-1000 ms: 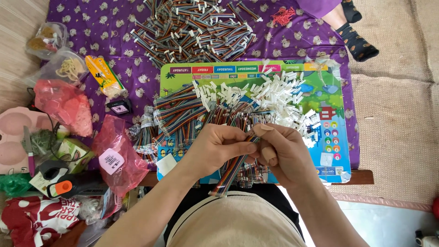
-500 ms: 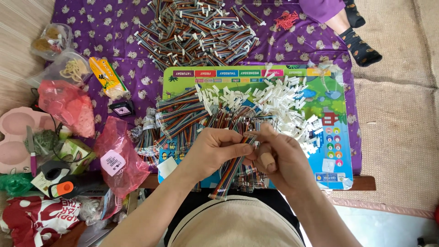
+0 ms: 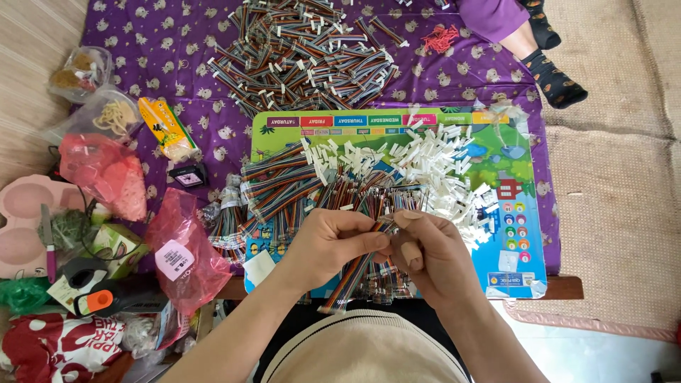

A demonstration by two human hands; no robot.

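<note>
Purple animal-print cloth (image 3: pixel 177 42); rainbow-striped flat ribbon cables (image 3: pixel 312 57); white plastic connectors (image 3: pixel 440 163); translucent red plastic bags (image 3: pixel 177 248); green-blue cartoon board (image 3: pixel 525 234).

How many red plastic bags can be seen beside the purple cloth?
2: one red bag lies at the cloth's left edge; the labelled red bag sits lower, nearer the left hand. Clutter may hide more.

You've got a rainbow ribbon cable (image 3: pixel 352 273) pinched at its top end, hanging diagonally down-left over the table's edge.

Looks like piecework done at home: a purple patterned cloth (image 3: pixel 163 42) spread on the floor, a woven mat (image 3: pixel 617 184) at right, plastic bags (image 3: pixel 106 170) cluttering the left, someone's socked foot (image 3: pixel 557 78) upper right.
</note>
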